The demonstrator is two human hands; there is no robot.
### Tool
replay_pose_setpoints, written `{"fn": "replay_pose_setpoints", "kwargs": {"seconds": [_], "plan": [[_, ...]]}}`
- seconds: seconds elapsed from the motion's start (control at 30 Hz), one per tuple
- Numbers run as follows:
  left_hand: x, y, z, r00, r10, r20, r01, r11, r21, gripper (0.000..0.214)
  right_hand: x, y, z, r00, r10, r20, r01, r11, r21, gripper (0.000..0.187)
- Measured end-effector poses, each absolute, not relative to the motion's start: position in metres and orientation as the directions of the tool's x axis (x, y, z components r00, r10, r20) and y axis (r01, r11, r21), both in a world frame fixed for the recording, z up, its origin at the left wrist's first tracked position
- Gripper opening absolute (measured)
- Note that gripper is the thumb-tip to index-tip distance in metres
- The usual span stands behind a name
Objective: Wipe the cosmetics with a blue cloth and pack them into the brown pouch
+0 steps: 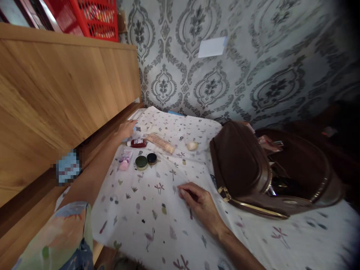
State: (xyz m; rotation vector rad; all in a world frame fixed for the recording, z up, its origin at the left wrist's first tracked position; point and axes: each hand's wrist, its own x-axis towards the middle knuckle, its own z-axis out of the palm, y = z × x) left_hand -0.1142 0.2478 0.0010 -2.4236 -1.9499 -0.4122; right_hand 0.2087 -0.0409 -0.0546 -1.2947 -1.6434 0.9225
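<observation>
My left hand (126,129) reaches far out to the left edge of the bed and its fingers close on a small blue-white item (137,129) that I cannot make out. Just below it lie a dark red bottle (137,143), a long beige tube (161,143) and a pink tube (125,159). Two small round jars (146,161) sit beside them. My right hand (197,202) rests on the patterned white sheet (157,210), fingers curled loosely with nothing seen in them, next to an open brown handbag (242,165).
A wooden headboard (56,93) runs along the left, with a red basket (95,17) on top. Patterned wallpaper (225,75) backs the bed. A small cream oval object (192,146) lies near the bag. Dark items sit at the right behind the bag.
</observation>
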Motion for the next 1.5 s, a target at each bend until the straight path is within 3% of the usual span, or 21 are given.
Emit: {"fn": "replay_pose_setpoints", "kwargs": {"seconds": [0.1,0.33,0.67,0.73,0.83,1.0,1.13,1.27,1.37,1.5], "plan": [[-0.101,0.252,-0.007,0.257,0.959,0.121,0.961,-0.267,0.075,0.067,0.209,-0.041,-0.055,-0.122,0.981,0.151,0.36,0.185,-0.914,0.033],[-0.097,0.245,-0.014,0.259,0.963,0.07,0.966,-0.256,-0.043,0.034,0.21,-0.041,-0.058,-0.125,0.98,0.156,0.37,0.192,-0.909,0.028],[-0.096,0.22,0.012,0.274,0.948,0.161,0.96,-0.279,0.006,0.05,0.21,-0.041,-0.058,-0.125,0.976,0.18,0.398,0.215,-0.892,0.025],[-0.088,0.212,0.016,0.285,0.934,0.213,0.951,-0.304,0.062,0.051,0.21,-0.041,-0.058,-0.123,0.974,0.19,0.394,0.224,-0.892,0.024],[-0.071,0.194,0.023,0.31,0.885,0.348,0.876,-0.408,0.257,0.051,0.21,-0.041,-0.061,-0.104,0.982,0.156,0.347,0.183,-0.92,0.024],[-0.03,0.143,0.034,0.295,0.82,0.491,0.551,-0.566,0.613,0.033,0.209,-0.042,-0.068,-0.048,0.996,0.075,0.209,0.083,-0.974,0.029],[0.003,0.091,0.028,0.334,0.863,0.378,0.327,-0.483,0.813,0.032,0.21,-0.042,-0.07,0.015,0.998,0.068,0.128,0.066,-0.99,0.041],[0.028,0.051,0.002,0.387,0.905,0.178,0.166,-0.258,0.952,0.035,0.21,-0.041,-0.07,0.048,0.995,0.083,0.065,0.08,-0.995,0.053],[0.038,0.036,-0.018,0.419,0.904,0.085,0.111,-0.144,0.983,0.034,0.21,-0.039,-0.07,0.046,0.995,0.092,0.017,0.091,-0.996,0.05],[0.038,0.031,-0.032,0.409,0.909,0.077,0.111,-0.133,0.985,0.033,0.211,-0.04,-0.069,0.034,0.996,0.085,0.019,0.084,-0.996,0.043]]}}
